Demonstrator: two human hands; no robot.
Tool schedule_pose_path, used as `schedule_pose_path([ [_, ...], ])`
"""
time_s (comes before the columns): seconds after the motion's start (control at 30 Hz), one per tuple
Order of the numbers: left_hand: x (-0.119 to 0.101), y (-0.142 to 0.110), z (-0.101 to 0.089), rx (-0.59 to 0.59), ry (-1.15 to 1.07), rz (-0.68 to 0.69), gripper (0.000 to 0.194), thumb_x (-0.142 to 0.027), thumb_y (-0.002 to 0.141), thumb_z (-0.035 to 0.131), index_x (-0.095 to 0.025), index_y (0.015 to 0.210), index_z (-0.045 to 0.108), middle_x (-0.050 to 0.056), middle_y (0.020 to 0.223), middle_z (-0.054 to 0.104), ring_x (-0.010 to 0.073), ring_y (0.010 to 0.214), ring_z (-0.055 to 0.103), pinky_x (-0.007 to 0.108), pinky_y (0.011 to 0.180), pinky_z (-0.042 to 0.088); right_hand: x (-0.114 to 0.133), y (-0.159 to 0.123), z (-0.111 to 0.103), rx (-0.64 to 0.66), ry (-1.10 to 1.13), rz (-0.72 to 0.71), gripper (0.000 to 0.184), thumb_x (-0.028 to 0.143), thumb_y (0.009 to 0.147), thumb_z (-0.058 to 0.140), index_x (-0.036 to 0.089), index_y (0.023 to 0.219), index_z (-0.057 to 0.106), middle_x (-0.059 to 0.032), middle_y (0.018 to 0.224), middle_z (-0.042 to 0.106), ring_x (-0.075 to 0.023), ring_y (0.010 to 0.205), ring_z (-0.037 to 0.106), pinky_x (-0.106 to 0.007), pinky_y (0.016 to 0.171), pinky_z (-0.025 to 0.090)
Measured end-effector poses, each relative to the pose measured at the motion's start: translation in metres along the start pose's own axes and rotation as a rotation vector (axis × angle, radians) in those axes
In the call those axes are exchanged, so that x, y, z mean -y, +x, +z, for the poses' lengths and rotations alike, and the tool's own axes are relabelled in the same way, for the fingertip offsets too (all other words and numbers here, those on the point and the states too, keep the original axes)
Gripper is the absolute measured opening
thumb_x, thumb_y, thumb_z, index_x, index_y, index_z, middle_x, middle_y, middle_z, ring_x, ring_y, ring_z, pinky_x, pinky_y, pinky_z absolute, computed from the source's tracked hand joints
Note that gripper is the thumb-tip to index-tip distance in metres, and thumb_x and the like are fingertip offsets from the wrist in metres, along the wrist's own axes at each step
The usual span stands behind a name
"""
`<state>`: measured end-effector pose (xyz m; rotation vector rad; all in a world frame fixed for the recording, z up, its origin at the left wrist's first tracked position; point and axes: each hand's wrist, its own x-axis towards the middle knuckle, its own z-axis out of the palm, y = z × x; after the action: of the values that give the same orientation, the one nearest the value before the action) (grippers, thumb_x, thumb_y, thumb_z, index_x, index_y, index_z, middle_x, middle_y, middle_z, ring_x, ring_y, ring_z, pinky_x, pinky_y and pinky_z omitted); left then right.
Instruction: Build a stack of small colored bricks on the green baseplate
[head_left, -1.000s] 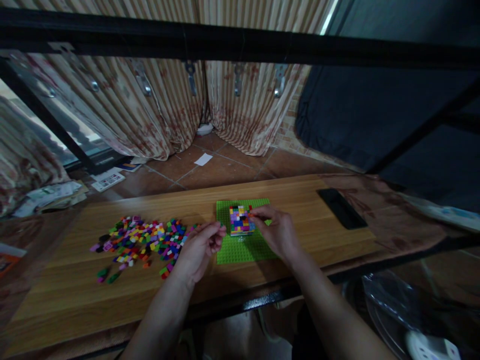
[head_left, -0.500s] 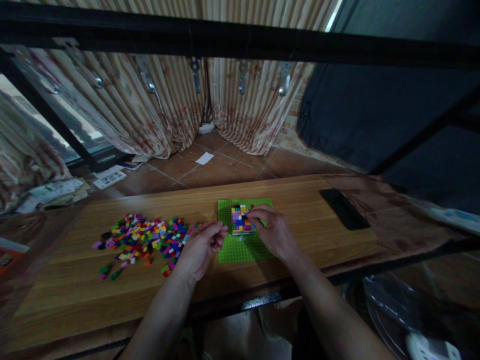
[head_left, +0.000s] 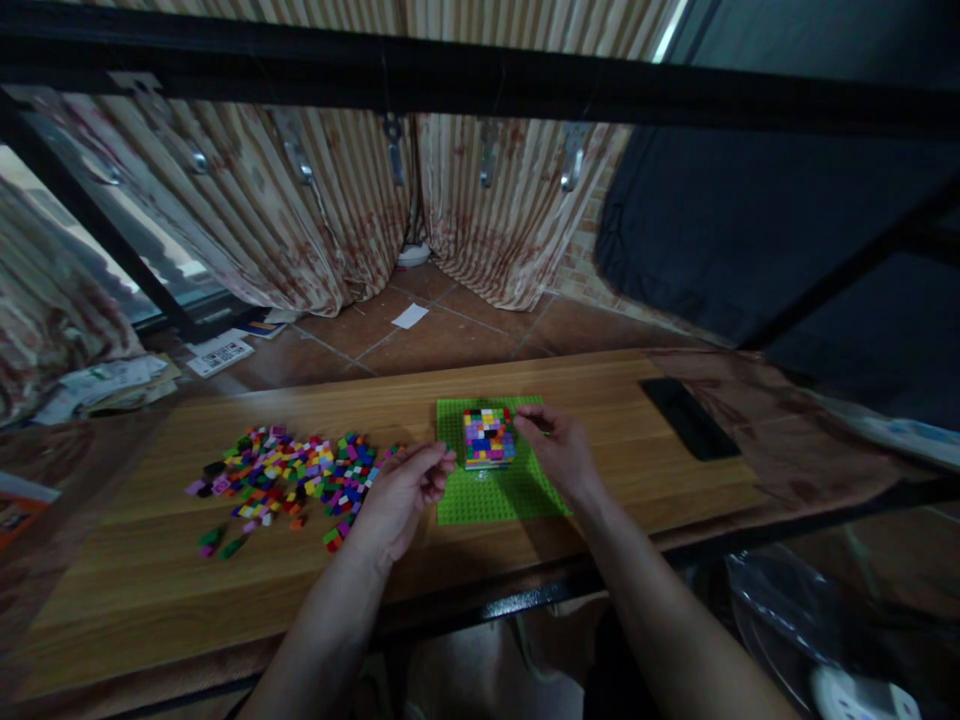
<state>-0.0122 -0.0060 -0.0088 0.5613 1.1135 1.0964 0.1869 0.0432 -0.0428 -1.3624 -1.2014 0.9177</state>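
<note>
A low block of many-coloured toy bricks [head_left: 489, 438] stands on the green studded baseplate [head_left: 487, 500] in front of me. Just left of the block is my left hand [head_left: 411, 485], thumb and forefinger pinched together at the plate's left edge. Whatever is between those fingertips is too small to make out. My right hand [head_left: 556, 448] hovers over the plate's right side, by the block's right edge. Its thumb and forefinger look slightly apart, and I see no brick between them.
Loose bricks [head_left: 300, 475] lie in a spread pile on the wooden tabletop [head_left: 150, 590], left of my left hand. A dark phone-like slab [head_left: 688, 418] rests at the right end. A black metal bar [head_left: 480, 85] with hanging hooks crosses above the far side.
My right hand has drawn back to the right from the top of the brick block, uncovering its right part. My left hand has stayed in place.
</note>
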Motion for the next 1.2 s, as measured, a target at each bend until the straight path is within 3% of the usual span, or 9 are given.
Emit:
schedule_pose_path([
  [0.23,0.001,0.001,-0.001,-0.002,0.006,-0.004,0.026,-0.034,0.06,0.078,-0.012,0.069,0.069,0.002,0.066,0.063,0.0064,0.053,0.049,0.021,0.051,0.034,-0.006,-0.002,0.015,0.032,0.059,0.063,0.035,0.041,0.063,0.076,0.02,0.089,0.069,-0.0034,0.085,0.07,-0.0177,0.077,0.063,-0.032,0.072,0.051],
  [0.93,0.007,0.003,0.002,0.012,0.027,-0.002,0.024,-0.033,0.061,0.078,-0.012,0.069,0.069,0.001,0.064,0.063,0.0059,0.052,0.049,0.02,0.05,0.034,0.0,-0.002,0.017,0.011,-0.033,0.015,0.029,0.036,0.065,0.074,0.019,0.088,0.069,-0.0037,0.085,0.071,-0.0179,0.074,0.063,-0.032,0.071,0.05],
  [1.2,0.006,0.003,0.003,0.014,0.037,-0.003,0.026,-0.033,0.06,0.08,-0.012,0.072,0.069,0.002,0.067,0.064,0.006,0.054,0.049,0.019,0.051,0.035,0.002,-0.004,0.019,0.083,0.16,0.107,0.032,0.042,0.066,0.073,0.019,0.087,0.067,-0.003,0.083,0.07,-0.0173,0.075,0.064,-0.031,0.071,0.05],
])
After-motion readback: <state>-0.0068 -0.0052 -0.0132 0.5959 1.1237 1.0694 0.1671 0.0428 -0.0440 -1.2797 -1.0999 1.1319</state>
